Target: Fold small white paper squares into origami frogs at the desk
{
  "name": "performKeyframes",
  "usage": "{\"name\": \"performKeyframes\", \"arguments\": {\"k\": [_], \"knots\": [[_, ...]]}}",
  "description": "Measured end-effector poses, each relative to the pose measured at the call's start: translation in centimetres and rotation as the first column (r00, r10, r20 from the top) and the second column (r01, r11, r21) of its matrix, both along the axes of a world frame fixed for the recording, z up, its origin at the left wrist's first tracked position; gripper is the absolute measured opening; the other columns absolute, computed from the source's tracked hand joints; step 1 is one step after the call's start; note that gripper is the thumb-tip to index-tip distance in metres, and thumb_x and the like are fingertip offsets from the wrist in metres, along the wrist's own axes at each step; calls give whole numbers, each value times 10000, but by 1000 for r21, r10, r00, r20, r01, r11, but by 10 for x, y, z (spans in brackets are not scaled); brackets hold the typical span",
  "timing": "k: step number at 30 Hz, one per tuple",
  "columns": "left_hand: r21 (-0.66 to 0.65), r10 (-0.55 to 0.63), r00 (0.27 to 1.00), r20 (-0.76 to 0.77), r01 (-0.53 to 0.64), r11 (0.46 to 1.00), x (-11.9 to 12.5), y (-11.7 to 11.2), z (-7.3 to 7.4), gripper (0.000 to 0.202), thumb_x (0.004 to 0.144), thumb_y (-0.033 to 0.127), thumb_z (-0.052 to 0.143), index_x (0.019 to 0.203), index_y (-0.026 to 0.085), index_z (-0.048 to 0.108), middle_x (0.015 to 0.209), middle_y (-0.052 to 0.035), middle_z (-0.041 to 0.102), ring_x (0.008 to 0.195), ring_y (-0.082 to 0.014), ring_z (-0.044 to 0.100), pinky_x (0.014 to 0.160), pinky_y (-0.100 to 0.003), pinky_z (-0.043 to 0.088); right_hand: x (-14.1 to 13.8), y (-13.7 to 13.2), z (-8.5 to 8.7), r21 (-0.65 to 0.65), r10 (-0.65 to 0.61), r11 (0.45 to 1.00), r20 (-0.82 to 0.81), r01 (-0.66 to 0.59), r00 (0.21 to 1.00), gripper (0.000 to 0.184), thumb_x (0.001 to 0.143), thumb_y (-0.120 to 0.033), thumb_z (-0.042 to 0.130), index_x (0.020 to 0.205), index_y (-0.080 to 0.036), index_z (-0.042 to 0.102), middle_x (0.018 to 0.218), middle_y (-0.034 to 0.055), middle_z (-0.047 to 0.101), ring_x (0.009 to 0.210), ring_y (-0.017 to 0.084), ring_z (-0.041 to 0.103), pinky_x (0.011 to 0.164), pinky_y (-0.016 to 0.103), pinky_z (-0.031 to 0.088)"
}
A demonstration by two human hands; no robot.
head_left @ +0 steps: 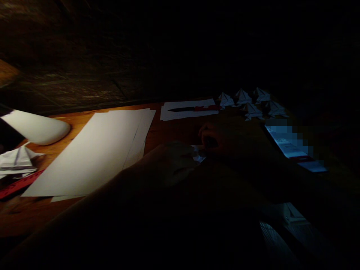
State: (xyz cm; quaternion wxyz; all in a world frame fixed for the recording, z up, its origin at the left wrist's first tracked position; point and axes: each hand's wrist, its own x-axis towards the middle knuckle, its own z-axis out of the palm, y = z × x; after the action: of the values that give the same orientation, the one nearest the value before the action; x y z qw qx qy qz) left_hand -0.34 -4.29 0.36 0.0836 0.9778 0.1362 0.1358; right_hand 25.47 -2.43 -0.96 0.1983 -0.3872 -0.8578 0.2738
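Observation:
In dim light near the middle of the table, a small piece of folded white paper (199, 154) shows at the fingertips of my left hand (177, 161). That hand is closed around its left side, and most of the paper is hidden by hand and shadow. Just right of it, my right hand (215, 137) has curled fingers close to the paper's edge. Whatever its fingertips grip is too dark to make out. Left of my hands lie large white paper sheets (92, 150), overlapping, with my left forearm across their lower right edge.
Behind my hands a knife (194, 108) with a red handle rests on smaller sheets (168, 105). Several folded paper figures (251, 110) stand at back right. A lit screen (289, 144) lies right. At left are a white lamp (42, 127), another paper figure (18, 163) and a red strip (21, 183).

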Motion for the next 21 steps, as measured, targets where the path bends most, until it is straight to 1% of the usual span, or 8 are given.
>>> {"name": "performKeyframes", "arguments": {"k": [4,7,9,12,14,17,19,21], "knots": [[-7,17,1000,10,-17,1000,-1,1,3,229,999,209,547,1183,214,683,1205,-54,715,1078,-206,672,936,-373,548,3,3,-4,1,45,999,-34,-45,998,195,887,-371,698,853,-191,634,1171,103,579,1034,227,574,894,384,488],[8,-2,1000,8,1,1000,0,0,4,226,995,201,547,1180,206,676,1182,-52,722,1080,-208,669,939,-376,538,3,3,-4,5,38,999,-52,-37,998,234,904,-418,683,860,-192,646,1156,101,577,1022,226,575,885,388,491],[22,-2,1000,-4,2,1000,1,0,4,227,998,205,542,1184,211,673,1211,-51,716,1098,-211,665,932,-371,533,1,2,-3,-6,24,1000,-55,-24,998,257,903,-433,683,837,-188,646,1136,102,580,1011,227,579,878,390,492],[38,6,999,-35,-4,999,1,0,3,268,1008,199,514,1235,214,657,1268,-61,694,1112,-213,659,922,-363,530,-1,3,-2,-22,9,1000,-44,-9,999,229,888,-393,694,819,-181,640,1116,106,587,998,228,584,876,383,489],[42,3,998,-62,0,999,1,0,2,281,1005,202,514,1248,202,655,1296,-77,673,1118,-230,649,923,-378,533,-2,3,-2,-16,10,1000,-35,-10,999,205,882,-370,693,831,-179,640,1101,106,593,992,227,584,872,378,483],[39,2,995,-97,2,999,0,0,-1,249,988,227,546,1192,199,686,1318,-100,638,1138,-269,624,924,-413,540,-1,4,-3,-3,1,1000,-41,-1,999,210,882,-384,689,870,-180,643,1079,99,598,958,219,581,839,365,477],[31,7,997,-82,-4,1000,0,0,-3,231,984,230,554,1162,190,695,1298,-113,630,1131,-275,614,926,-425,542,1,4,-3,-12,1,1000,-37,-1,999,208,877,-380,695,905,-180,643,1074,92,601,930,210,579,814,353,474],[15,6,1000,-24,-5,1000,0,1,-4,229,989,228,549,1170,176,681,1283,-124,626,1138,-269,601,949,-435,538,3,5,-2,-12,7,1000,-20,-7,1000,204,868,-360,706,934,-179,640,1074,89,609,920,206,582,800,343,471]]}}
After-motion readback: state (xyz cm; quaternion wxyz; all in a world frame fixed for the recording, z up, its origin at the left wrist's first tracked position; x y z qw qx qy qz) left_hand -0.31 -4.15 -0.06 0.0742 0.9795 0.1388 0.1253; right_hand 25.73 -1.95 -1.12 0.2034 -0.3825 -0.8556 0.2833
